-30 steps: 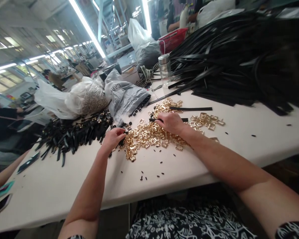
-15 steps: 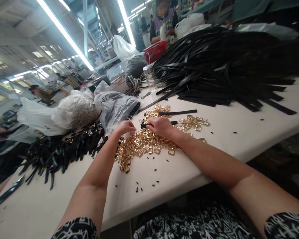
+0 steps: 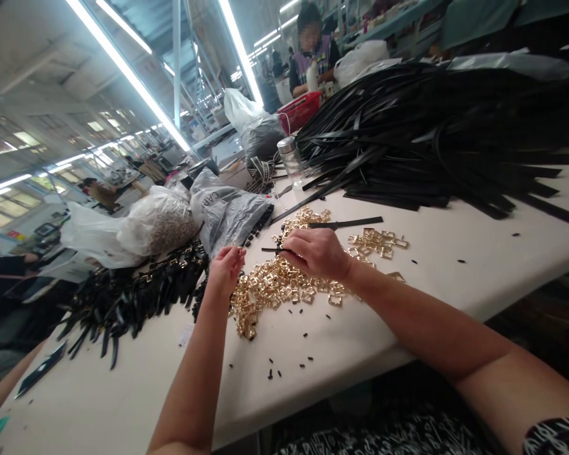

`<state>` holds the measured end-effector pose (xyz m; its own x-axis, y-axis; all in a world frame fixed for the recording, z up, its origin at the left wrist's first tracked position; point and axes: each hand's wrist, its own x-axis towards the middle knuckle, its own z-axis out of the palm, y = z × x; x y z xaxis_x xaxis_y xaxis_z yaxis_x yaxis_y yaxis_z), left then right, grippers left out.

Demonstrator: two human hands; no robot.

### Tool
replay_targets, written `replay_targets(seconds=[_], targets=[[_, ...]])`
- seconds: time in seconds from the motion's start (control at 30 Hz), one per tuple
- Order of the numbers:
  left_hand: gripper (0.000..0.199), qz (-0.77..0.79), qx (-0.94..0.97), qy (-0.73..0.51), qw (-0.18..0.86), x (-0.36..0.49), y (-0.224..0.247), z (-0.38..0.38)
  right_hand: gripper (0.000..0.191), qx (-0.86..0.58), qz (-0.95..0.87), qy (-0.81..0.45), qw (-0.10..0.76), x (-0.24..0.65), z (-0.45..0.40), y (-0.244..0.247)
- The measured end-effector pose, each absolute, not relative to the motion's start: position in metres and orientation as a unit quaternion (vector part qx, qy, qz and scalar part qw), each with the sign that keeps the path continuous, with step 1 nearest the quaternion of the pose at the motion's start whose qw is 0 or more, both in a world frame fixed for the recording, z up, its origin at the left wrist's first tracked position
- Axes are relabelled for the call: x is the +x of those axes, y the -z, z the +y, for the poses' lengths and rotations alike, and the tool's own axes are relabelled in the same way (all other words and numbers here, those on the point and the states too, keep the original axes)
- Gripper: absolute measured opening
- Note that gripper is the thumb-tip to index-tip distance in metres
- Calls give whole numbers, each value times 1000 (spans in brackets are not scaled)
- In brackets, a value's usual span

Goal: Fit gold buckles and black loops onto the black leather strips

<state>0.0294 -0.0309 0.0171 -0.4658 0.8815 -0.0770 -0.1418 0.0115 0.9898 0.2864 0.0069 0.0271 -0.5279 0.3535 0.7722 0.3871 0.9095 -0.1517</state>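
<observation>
A narrow black strap (image 3: 271,249) is held in the right hand (image 3: 315,253), its fingers curled closely around it; the free end points toward the left hand, above the gold buckles (image 3: 265,284). The left hand (image 3: 226,268) is raised at the left edge of that pile, its thumb and fingertips bunched narrowly; whether they grip some small piece, I cannot tell. The two hands are apart, with the strap's end between them.

The rectangular buckles spread in a loose heap below and between the hands, and a smaller cluster (image 3: 377,241) lies to the right of the right hand. Just beyond that hand, a second black strap (image 3: 360,222) lies with one end on the buckles. Tiny black pieces (image 3: 270,375) are scattered on the pale tabletop (image 3: 351,354) nearer the person.

To the left is a heap of black straps fitted with gold buckles (image 3: 142,291). Behind it sit a translucent plastic bag of small parts (image 3: 164,221) and a printed grey plastic bag (image 3: 227,202). Farther back stand a metal-capped glass bottle (image 3: 291,163) and a red basket (image 3: 299,112), with a great mound of long black strips (image 3: 398,139) to the right. Another person's forearm (image 3: 9,385) rests at the far left, near a dark flat object (image 3: 41,370).
</observation>
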Motion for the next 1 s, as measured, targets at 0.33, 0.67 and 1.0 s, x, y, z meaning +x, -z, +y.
replay_targets(seconds=[0.33,0.67,1.0], targets=[[4,445,108,-721,521,77,-2,-58,33,-179,-923,27,340,272,-8,-20],[17,435,197,-743,470,96,8,-59,33,-212,-914,-11,346,265,-15,-14],[21,425,249,-752,439,114,4,-67,27,-306,-877,-53,365,261,-14,-12]])
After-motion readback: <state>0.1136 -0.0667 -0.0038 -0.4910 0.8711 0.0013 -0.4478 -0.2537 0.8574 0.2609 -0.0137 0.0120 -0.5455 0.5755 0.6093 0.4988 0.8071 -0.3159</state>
